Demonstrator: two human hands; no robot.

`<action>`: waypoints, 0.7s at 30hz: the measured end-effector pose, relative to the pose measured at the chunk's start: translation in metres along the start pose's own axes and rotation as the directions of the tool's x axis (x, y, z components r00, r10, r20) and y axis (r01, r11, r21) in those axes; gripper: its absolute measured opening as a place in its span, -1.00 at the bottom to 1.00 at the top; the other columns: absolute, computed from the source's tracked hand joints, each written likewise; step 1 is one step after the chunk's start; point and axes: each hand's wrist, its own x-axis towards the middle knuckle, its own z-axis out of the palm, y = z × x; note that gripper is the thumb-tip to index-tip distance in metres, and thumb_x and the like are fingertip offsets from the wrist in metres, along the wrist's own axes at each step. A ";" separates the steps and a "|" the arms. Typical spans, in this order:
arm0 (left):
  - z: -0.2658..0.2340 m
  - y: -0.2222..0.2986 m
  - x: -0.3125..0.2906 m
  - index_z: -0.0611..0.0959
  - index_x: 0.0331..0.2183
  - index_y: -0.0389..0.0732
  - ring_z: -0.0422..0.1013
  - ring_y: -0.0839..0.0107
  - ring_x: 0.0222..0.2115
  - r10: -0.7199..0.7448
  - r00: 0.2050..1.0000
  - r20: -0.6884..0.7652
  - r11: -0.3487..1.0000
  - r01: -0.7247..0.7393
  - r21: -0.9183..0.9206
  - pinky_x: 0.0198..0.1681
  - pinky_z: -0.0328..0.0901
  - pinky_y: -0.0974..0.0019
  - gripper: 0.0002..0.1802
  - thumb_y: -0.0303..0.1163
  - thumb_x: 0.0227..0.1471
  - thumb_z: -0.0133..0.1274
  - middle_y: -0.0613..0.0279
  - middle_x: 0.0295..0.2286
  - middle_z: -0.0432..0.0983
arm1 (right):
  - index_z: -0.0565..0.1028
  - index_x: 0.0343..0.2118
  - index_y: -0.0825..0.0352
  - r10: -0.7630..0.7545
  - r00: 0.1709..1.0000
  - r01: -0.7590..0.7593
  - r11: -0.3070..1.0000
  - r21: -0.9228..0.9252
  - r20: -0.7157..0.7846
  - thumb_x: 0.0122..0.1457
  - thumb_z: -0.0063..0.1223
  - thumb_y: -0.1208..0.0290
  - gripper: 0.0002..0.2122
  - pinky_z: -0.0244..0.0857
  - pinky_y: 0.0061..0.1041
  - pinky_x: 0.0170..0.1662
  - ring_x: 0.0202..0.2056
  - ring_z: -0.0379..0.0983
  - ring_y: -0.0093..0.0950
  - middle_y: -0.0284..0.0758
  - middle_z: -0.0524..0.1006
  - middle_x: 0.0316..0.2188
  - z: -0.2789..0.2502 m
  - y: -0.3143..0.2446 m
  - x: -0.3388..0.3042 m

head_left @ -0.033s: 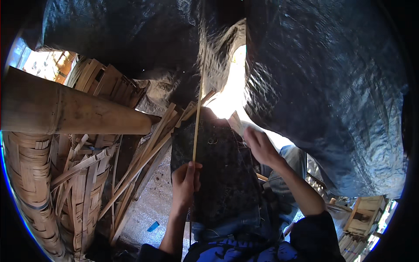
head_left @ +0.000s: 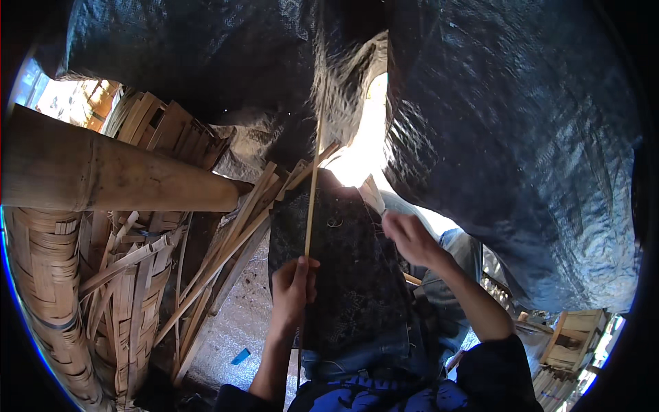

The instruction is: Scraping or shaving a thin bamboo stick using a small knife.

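Dark sheeting [head_left: 515, 137] hangs ahead. Our left hand [head_left: 291, 285]: grip narrow, holding thin strip [head_left: 310, 216] over dark lap cloth [head_left: 357, 288]. Our right hand [head_left: 414, 240]: grip closed on pale flat piece [head_left: 372, 195].

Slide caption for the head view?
Left hand grips a thin strip; right hand meets a pale flat piece.

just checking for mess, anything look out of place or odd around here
A small blue scrap lies on the ground, below and left of the left hand in the picture; its colour stands out beside the brown wooden strips leaning at mixed angles. No obvious spill shows.
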 end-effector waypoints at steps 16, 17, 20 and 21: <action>0.004 -0.021 0.014 0.59 -0.33 -0.34 0.19 0.59 -0.79 0.111 0.993 0.050 0.965 -0.120 0.232 -0.70 0.07 0.44 -0.71 -0.37 0.22 -0.17 0.31 -0.72 0.35 | 0.38 -0.26 0.43 -0.520 0.851 0.492 0.837 -0.238 -0.070 0.16 0.05 0.43 -0.81 0.22 -0.25 -0.46 -0.54 0.37 -0.13 -0.10 0.42 -0.63 0.019 -0.035 -0.013; 0.003 -0.026 0.015 0.60 -0.36 -0.34 0.19 0.56 -0.78 0.187 0.982 0.038 0.947 -0.191 0.258 -0.68 0.06 0.41 -0.72 -0.38 0.21 -0.15 0.27 -0.74 0.35 | 0.39 -0.27 0.44 -0.453 0.891 0.442 0.853 -0.279 0.026 0.15 0.06 0.40 -0.79 0.23 -0.24 -0.45 -0.54 0.37 -0.14 -0.10 0.43 -0.62 0.020 -0.032 -0.007; 0.013 -0.022 0.010 0.60 -0.39 -0.35 0.18 0.48 -0.77 0.327 0.945 -0.010 0.847 -0.289 0.446 -0.66 0.06 0.34 -0.75 -0.42 0.18 -0.12 0.14 -0.76 0.33 | 0.42 -0.35 0.43 -0.358 0.923 0.386 0.867 -0.316 0.143 0.15 0.07 0.33 -0.78 0.24 -0.19 -0.48 -0.57 0.38 -0.12 -0.10 0.43 -0.66 0.024 -0.029 0.005; 0.016 -0.022 0.008 0.60 -0.40 -0.35 0.19 0.42 -0.79 0.348 0.936 -0.039 0.835 -0.291 0.468 -0.66 0.06 0.30 -0.77 -0.44 0.15 -0.10 0.05 -0.77 0.31 | 0.41 -0.39 0.41 -0.357 0.920 0.390 0.864 -0.317 0.159 0.15 0.06 0.32 -0.78 0.23 -0.18 -0.51 -0.60 0.37 -0.09 -0.09 0.41 -0.69 0.024 -0.029 0.008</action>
